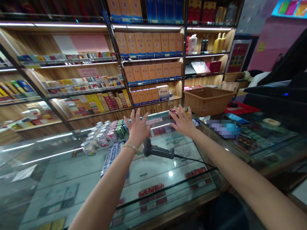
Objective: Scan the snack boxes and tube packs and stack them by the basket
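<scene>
Both arms reach out over a glass display counter (91, 179). My left hand (137, 127) has its fingers spread and holds nothing; a bracelet circles the wrist. My right hand (183, 123) is likewise spread and holds nothing. Between and below them a dark handheld barcode scanner (159, 150) lies on the glass, its cable running to the right. Left of my left hand stand several small capped bottles (102, 137) and green packs (120, 129). Blue-and-white long packs (112, 156) lie partly behind my left forearm. Small packets (178, 111) sit behind my right hand's fingers.
A brown wicker basket (208, 100) stands on the counter at the back right. Near it are a red mat (241, 108) and a blurred-out bright item (223, 128). Shelves with orange boxes (148, 44) and small cartons line the back wall. Red packs (152, 195) lie beneath the glass.
</scene>
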The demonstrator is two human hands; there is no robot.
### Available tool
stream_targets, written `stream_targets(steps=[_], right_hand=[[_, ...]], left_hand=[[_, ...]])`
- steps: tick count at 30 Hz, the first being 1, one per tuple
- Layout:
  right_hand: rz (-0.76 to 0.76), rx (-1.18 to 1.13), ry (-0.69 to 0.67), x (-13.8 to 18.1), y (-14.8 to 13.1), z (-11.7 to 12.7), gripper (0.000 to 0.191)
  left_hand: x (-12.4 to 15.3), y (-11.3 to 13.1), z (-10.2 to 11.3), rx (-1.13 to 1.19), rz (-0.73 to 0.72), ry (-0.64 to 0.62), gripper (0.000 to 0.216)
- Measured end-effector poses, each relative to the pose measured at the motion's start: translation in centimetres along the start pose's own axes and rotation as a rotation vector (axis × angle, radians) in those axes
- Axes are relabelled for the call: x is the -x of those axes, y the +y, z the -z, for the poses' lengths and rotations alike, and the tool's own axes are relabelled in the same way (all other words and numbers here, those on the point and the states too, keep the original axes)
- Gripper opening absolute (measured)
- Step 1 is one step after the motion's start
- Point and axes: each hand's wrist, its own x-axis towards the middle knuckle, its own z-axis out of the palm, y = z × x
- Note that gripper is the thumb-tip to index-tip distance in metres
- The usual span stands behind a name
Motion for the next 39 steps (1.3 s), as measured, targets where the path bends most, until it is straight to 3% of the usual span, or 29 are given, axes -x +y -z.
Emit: stream_targets(steps=[10, 17, 25, 31, 39], right_hand=[[-0.04, -0.039, -0.006, -1.2, -5.3, 0.5, 0.061], [-0.043, -0.051, -0.006, -0.6, -7.6, 0.0, 0.06], [-0.042, -0.064, -0.004, 0.4, -8.1, -1.1, 0.057], [-0.01, -0.096, -0.054, -0.5, -9.3, 0.0, 0.059], [0.037, -0.212, -0.189, -3.0, -12.2, 1.0, 0.053]], left_hand=[[3.7, -7.1, 1.5, -0.023, 0.117, -0.014, 0.053], [6.3, -10.4, 1.3, -0.037, 0.189, 0.029, 0.048], [8.0, -12.5, 0.5, -0.023, 0.228, -0.033, 0.047], [7.8, -13.3, 2.2, 0.009, 0.229, -0.077, 0.049], [8.6, -12.3, 4.5, -0.077, 0.136, -0.107, 0.042]])
